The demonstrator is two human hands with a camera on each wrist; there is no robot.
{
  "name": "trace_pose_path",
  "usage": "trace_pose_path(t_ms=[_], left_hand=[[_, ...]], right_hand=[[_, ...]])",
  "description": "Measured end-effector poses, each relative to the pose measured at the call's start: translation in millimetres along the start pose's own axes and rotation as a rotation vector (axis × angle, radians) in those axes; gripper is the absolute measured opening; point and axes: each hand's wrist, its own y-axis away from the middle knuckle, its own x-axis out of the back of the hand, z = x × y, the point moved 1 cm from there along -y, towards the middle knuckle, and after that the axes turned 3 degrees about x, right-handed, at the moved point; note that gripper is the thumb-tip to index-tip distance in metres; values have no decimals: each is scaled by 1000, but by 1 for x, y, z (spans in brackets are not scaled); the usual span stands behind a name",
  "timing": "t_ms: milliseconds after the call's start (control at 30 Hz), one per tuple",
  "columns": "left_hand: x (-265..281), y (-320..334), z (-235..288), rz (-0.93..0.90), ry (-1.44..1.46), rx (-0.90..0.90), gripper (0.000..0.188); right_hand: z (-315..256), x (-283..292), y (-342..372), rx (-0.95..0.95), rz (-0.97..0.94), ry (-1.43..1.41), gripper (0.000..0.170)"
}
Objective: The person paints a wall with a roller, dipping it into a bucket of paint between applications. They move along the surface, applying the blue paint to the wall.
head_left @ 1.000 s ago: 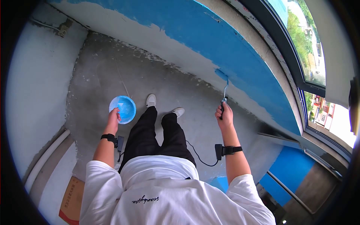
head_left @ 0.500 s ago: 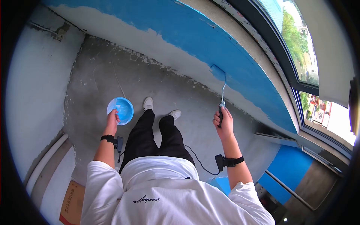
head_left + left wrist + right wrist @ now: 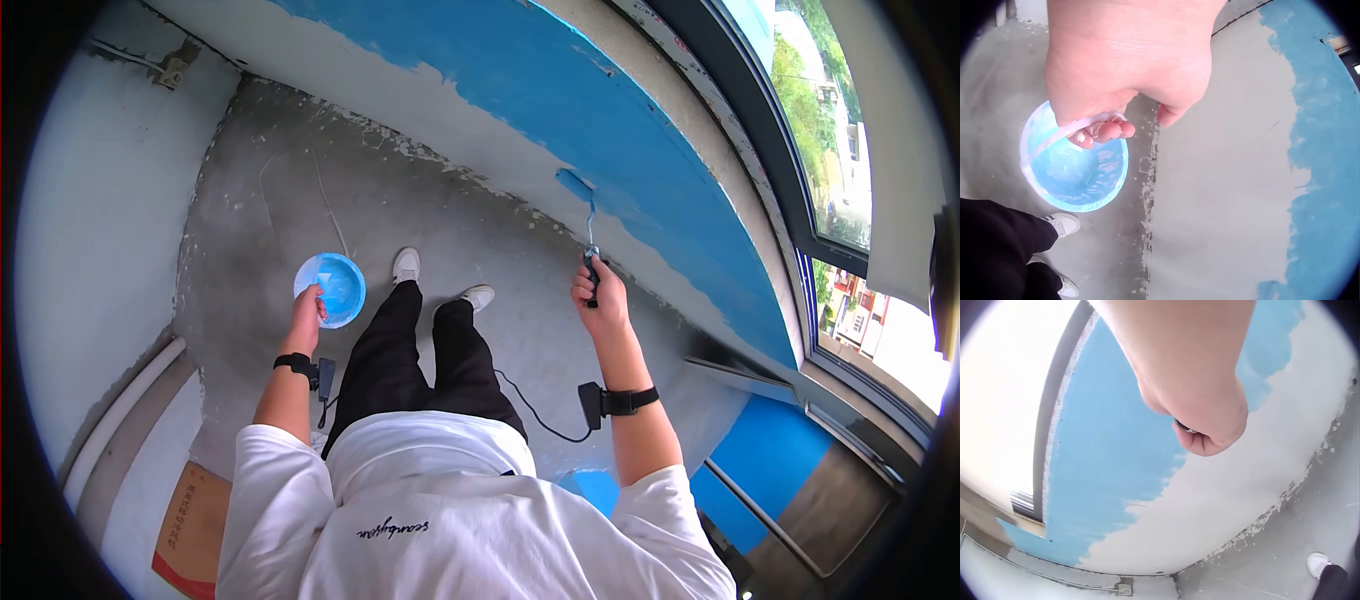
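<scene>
My right hand (image 3: 604, 298) grips the dark handle (image 3: 592, 278) of a paint roller. The blue-coated roller head (image 3: 575, 183) lies against the wall, where the blue paint meets the bare white. In the right wrist view my right hand (image 3: 1204, 422) has its fingers curled round the handle and hides most of the roller. My left hand (image 3: 308, 306) holds a bucket (image 3: 345, 290) with blue paint inside, low at my left side. The left wrist view shows its white bail handle (image 3: 1047, 142) hooked in the curled fingers of my left hand (image 3: 1129, 69).
The low wall's upper band is blue paint (image 3: 480, 75), with bare white wall (image 3: 380, 100) below. A window (image 3: 815, 120) stands above its ledge on the right. A cardboard box (image 3: 190, 525) and a white pipe (image 3: 125, 415) are at the left. Grey concrete floor (image 3: 260, 200) lies around my feet.
The roller has moved down the wall from the blue area to the paint's lower edge, my right hand reaching a little farther forward. My left hand keeps the bucket nearly in place.
</scene>
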Motion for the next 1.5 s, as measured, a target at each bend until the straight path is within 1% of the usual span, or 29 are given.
trace_pose_path(t_ms=[67,167,233,300,367,467,533,600,667,733,800,933,1000,1033,1167,1300,1367,1500], left_hand=[[5,-6,-4,14,-20,13,25],[1,-8,-6,31,-40,14,26],[1,-6,-6,41,-44,4,26],[-1,-5,-4,11,-38,-17,27],[0,-7,-4,16,-49,-14,27],[3,-6,-2,13,-63,-16,27],[2,-3,1,3,-61,-21,27],[-1,-1,4,-11,-36,-14,27],[-3,-2,2,-16,-28,-17,27],[-5,-5,0,-20,-19,-20,27],[-9,-8,-2,-1,-63,-42,28],[-10,-9,-6,6,-95,-19,29],[-8,-10,-7,4,-96,-6,29],[-6,-11,-9,4,-102,-5,29],[-8,-7,-7,-6,-49,-1,29],[-8,-5,-7,-14,0,16,30],[-8,-7,-9,-5,-18,19,29],[-11,-10,-11,13,-60,10,29]], right_hand=[[-8,0,24,-2,-15,-24,14],[-13,-4,49,61,46,5,15],[-11,-4,40,52,48,-9,15],[-5,-3,22,39,53,-31,15],[0,-6,-6,-42,67,-152,16],[12,-7,-31,-74,50,-227,16],[13,-2,-23,-63,41,-216,15],[7,9,-6,38,66,-20,13],[-4,17,18,56,70,20,12],[-10,12,39,73,73,61,12],[-13,7,53,150,96,118,12],[-8,6,36,124,105,90,11],[-1,5,11,50,90,-42,12],[1,3,0,62,82,19,13],[13,12,-22,69,86,51,16],[10,22,7,102,75,19,17],[2,22,30,37,36,-136,15],[-10,9,57,19,-1,-213,16]])
